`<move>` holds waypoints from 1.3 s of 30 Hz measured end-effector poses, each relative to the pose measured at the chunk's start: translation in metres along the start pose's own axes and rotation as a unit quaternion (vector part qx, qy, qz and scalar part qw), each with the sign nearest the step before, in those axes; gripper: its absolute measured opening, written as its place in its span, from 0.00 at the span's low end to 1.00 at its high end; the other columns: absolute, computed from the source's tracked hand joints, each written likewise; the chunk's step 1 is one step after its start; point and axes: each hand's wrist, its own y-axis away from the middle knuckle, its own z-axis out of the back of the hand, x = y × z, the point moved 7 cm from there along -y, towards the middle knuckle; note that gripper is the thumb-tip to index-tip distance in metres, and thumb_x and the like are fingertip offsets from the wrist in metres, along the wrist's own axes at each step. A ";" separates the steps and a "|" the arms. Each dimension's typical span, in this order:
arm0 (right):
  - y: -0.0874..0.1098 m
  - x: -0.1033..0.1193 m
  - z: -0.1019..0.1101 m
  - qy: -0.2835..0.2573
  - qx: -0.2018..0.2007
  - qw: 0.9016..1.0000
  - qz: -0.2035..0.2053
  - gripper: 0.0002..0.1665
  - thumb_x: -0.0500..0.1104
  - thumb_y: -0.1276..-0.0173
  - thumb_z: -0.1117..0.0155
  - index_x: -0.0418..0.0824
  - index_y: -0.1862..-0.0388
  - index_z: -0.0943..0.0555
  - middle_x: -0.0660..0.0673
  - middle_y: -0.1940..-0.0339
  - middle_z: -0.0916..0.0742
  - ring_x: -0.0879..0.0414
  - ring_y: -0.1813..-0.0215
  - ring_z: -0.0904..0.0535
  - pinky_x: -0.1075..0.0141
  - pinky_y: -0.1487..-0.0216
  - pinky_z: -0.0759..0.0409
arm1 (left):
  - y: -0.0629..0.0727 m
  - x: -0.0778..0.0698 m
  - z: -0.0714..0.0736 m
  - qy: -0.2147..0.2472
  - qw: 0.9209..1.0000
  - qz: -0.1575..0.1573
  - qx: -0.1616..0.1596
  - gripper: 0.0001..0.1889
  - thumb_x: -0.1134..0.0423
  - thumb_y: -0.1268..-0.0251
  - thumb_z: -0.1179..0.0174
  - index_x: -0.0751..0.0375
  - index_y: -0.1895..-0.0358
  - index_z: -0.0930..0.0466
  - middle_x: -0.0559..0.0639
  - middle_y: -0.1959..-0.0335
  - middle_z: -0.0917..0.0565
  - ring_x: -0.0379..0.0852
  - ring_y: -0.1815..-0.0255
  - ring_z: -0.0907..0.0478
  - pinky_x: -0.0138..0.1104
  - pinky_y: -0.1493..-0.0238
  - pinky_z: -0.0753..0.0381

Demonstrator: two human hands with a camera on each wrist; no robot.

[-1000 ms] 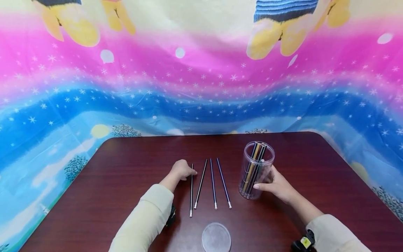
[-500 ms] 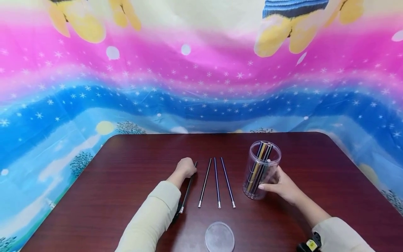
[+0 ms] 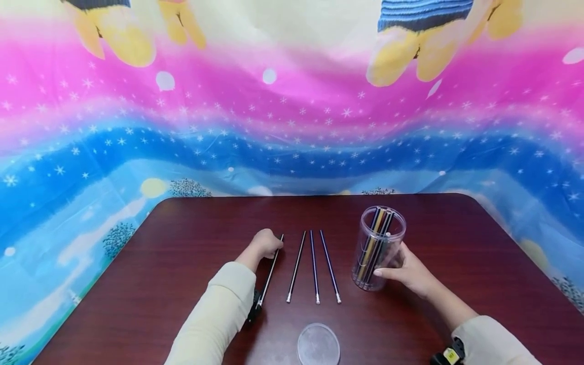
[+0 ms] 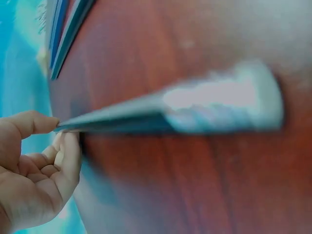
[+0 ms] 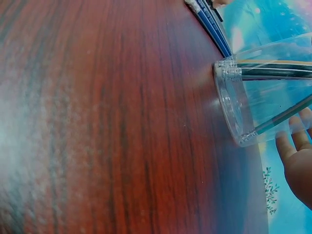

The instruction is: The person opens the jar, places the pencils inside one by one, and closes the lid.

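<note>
My left hand (image 3: 266, 244) pinches a dark pencil (image 3: 272, 271) near its far end, between thumb and fingers. In the left wrist view the pencil's white-tipped eraser end (image 4: 229, 102) points toward the camera, blurred and raised off the table. Three more pencils lie in a row to its right: a dark one (image 3: 296, 266) and two blue ones, the nearer (image 3: 315, 268) and the rightmost (image 3: 330, 266). My right hand (image 3: 408, 271) grips a clear plastic jar (image 3: 394, 248) from its right side, thumb in front. Several pencils (image 3: 375, 243) stand inside it, eraser ends down. Its fingers behind the jar are partly hidden.
A round clear lid (image 3: 318, 345) lies flat near the front of the dark red wooden table (image 3: 205, 223). A colourful printed cloth (image 3: 292, 126) hangs behind and around the table's far edges.
The left hand has taken hold of the leftmost pencil, whose eraser end has swung left and up off the table. The right hand and jar keep their places; the head view has shifted slightly.
</note>
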 end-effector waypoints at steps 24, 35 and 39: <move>0.000 -0.001 0.000 0.001 -0.004 1.000 -0.013 0.46 0.34 0.48 0.37 0.36 0.36 0.53 0.30 0.43 0.34 0.68 0.51 0.31 0.74 0.54 0.32 | 0.024 -0.093 0.067 0.309 0.945 -0.103 0.023 0.04 0.72 0.45 0.52 0.71 0.68 0.30 0.60 0.65 0.26 0.46 0.71 0.25 0.41 0.59 0.25; 0.000 -0.002 0.002 0.013 -0.006 1.000 -0.020 0.46 0.34 0.49 0.36 0.36 0.36 0.53 0.31 0.43 0.34 0.67 0.50 0.32 0.74 0.54 0.33 | 0.055 -0.157 0.085 0.415 0.885 -0.205 0.045 0.03 0.72 0.41 0.52 0.63 0.72 0.34 0.59 0.67 0.26 0.46 0.75 0.24 0.40 0.65 0.23; 0.000 -0.003 0.003 0.017 -0.006 1.000 -0.023 0.46 0.35 0.49 0.36 0.36 0.36 0.53 0.31 0.42 0.33 0.66 0.49 0.32 0.74 0.54 0.33 | 0.066 -0.175 0.090 0.448 0.862 -0.234 0.042 0.02 0.71 0.40 0.52 0.65 0.69 0.33 0.59 0.67 0.26 0.46 0.75 0.25 0.39 0.65 0.23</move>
